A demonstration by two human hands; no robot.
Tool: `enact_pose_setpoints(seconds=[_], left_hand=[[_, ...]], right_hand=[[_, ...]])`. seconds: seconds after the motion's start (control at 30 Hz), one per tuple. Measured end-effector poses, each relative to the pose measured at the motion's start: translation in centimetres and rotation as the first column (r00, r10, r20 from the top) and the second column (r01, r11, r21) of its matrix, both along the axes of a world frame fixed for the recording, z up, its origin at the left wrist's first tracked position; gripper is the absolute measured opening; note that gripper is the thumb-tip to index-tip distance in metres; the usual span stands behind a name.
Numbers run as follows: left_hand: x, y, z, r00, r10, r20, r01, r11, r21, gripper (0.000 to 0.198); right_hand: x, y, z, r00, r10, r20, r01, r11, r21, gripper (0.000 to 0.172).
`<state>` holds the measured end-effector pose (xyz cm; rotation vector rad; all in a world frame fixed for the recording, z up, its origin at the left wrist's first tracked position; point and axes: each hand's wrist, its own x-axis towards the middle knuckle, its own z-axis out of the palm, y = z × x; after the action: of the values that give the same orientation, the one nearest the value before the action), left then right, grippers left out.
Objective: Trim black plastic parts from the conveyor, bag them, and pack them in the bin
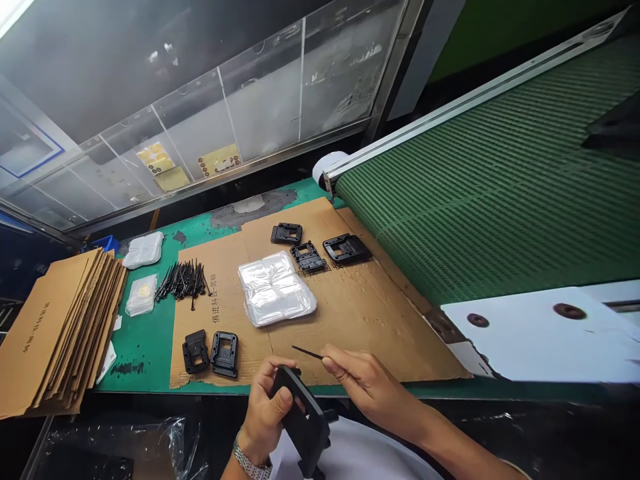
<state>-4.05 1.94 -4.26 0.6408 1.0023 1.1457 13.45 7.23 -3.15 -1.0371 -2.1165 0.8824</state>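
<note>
My left hand (266,407), with a metal watch band at the wrist, grips a black plastic housing (305,420) with a window cut in it, tilted above the table's front edge. Pinched in my right hand (367,379) is a thin black stick (307,352), pointing left just above the housing, apart from it. A pile of similar thin black sticks (185,281) lies on the cardboard sheet (360,327). Other black plastic parts rest there too: one housing (225,354) and a smaller part (195,351) at front left, and a wider housing (347,249) toward the back.
A tied stack of clear plastic bags (275,290) sits mid-cardboard, with smaller bag packs (142,295) to its left. Flattened cartons (55,327) are stacked at far left. A green conveyor belt (490,167) slopes along the right, beside a white plate (540,333).
</note>
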Motion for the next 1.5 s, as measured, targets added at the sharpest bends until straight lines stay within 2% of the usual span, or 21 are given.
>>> enact_pose_setpoints(seconds=[0.1, 0.17, 0.27, 0.47, 0.63, 0.73, 0.8, 0.9, 0.93, 1.0, 1.1, 1.13, 1.2, 1.23, 1.3, 1.33, 1.37, 1.4, 1.43, 1.5], left_hand=[[-0.8, 0.1, -0.5, 0.976, 0.008, -0.216, 0.022, 0.991, 0.135, 0.036], [-1.1, 0.2, -0.5, 0.965, -0.014, -0.261, 0.057, 0.986, 0.159, 0.037], [-1.2, 0.4, 0.0, 0.970, -0.041, -0.238, 0.076, 0.987, 0.141, 0.035], [-1.0, 0.2, 0.7, 0.986, -0.022, -0.165, 0.032, 0.998, 0.063, 0.032], [-1.4, -0.2, 0.2, 0.976, 0.043, -0.213, -0.016, 0.992, 0.126, 0.034], [-1.8, 0.1, 0.4, 0.971, 0.069, -0.229, -0.036, 0.989, 0.145, 0.032], [-2.0, 0.6, 0.9, 0.969, 0.044, -0.245, -0.004, 0.987, 0.160, 0.031], [-2.0, 1.6, 1.9, 0.940, -0.088, -0.331, 0.161, 0.966, 0.201, 0.027], [-1.9, 1.9, 2.2, 0.919, -0.125, -0.374, 0.221, 0.949, 0.223, 0.026], [-1.8, 2.4, 2.6, 0.875, -0.157, -0.458, 0.306, 0.913, 0.271, 0.024], [-1.8, 3.0, 2.8, 0.813, -0.122, -0.570, 0.352, 0.883, 0.312, 0.025], [-1.7, 3.2, 2.8, 0.789, -0.109, -0.605, 0.364, 0.876, 0.317, 0.025], [-1.5, 3.4, 2.6, 0.764, -0.038, -0.645, 0.331, 0.880, 0.340, 0.031], [-1.3, 3.5, 2.5, 0.771, 0.045, -0.635, 0.248, 0.897, 0.365, 0.040], [-0.4, 3.4, 2.1, 0.814, 0.275, -0.511, -0.061, 0.916, 0.396, 0.064], [0.2, 3.3, 1.9, 0.848, 0.357, -0.392, -0.227, 0.912, 0.341, 0.071], [0.8, 3.3, 1.7, 0.889, 0.386, -0.246, -0.339, 0.916, 0.214, 0.071], [1.4, 3.2, 1.4, 0.923, 0.378, -0.076, -0.375, 0.926, 0.046, 0.065], [1.9, 3.1, 1.2, 0.927, 0.362, 0.095, -0.351, 0.929, -0.120, 0.055], [2.5, 3.1, 0.8, 0.858, 0.399, 0.324, -0.286, 0.894, -0.344, 0.041]], right_hand=[[0.3, -0.4, 1.2, 0.991, 0.136, -0.016, -0.134, 0.988, 0.080, 0.036], [0.3, -0.7, 1.8, 0.979, 0.206, -0.004, -0.204, 0.970, 0.131, 0.036], [-0.1, -0.8, 2.2, 0.970, 0.243, 0.005, -0.240, 0.956, 0.170, 0.034], [-0.7, -0.9, 1.6, 0.962, 0.273, 0.015, -0.272, 0.951, 0.149, 0.032], [0.0, -1.9, 2.6, 0.920, 0.390, 0.045, -0.391, 0.898, 0.203, 0.037], [0.8, -2.8, 3.1, 0.893, 0.441, 0.092, -0.450, 0.873, 0.187, 0.038], [1.0, -3.1, 2.9, 0.905, 0.423, 0.053, -0.426, 0.894, 0.141, 0.041], [0.7, -2.7, 2.4, 0.968, 0.232, -0.095, -0.241, 0.967, -0.086, 0.044], [0.5, -2.4, 2.2, 0.972, 0.183, -0.147, -0.209, 0.959, -0.192, 0.041], [0.0, -1.9, 2.1, 0.958, 0.149, -0.244, -0.237, 0.893, -0.383, 0.042], [-0.6, -1.3, 2.2, 0.937, 0.153, -0.313, -0.304, 0.798, -0.521, 0.049], [-0.7, -1.3, 2.2, 0.940, 0.147, -0.307, -0.298, 0.792, -0.533, 0.047], [-0.8, -1.4, 2.0, 0.954, 0.138, -0.267, -0.257, 0.833, -0.490, 0.042], [-1.0, -1.5, 1.8, 0.965, 0.119, -0.233, -0.212, 0.876, -0.434, 0.040], [-1.4, -1.8, 1.1, 0.986, 0.023, -0.162, -0.064, 0.966, -0.250, 0.036], [-1.8, -1.9, 0.7, 0.989, -0.034, -0.145, 0.015, 0.992, -0.125, 0.034], [-2.1, -2.0, 0.3, 0.987, -0.076, -0.143, 0.077, 0.997, 0.000, 0.033], [-2.4, -2.1, -0.1, 0.985, -0.097, -0.145, 0.114, 0.987, 0.113, 0.032], [-2.7, -2.2, -0.3, 0.985, -0.098, -0.145, 0.127, 0.970, 0.206, 0.031], [-2.9, -2.4, -0.6, 0.991, -0.070, -0.117, 0.104, 0.943, 0.315, 0.033]])
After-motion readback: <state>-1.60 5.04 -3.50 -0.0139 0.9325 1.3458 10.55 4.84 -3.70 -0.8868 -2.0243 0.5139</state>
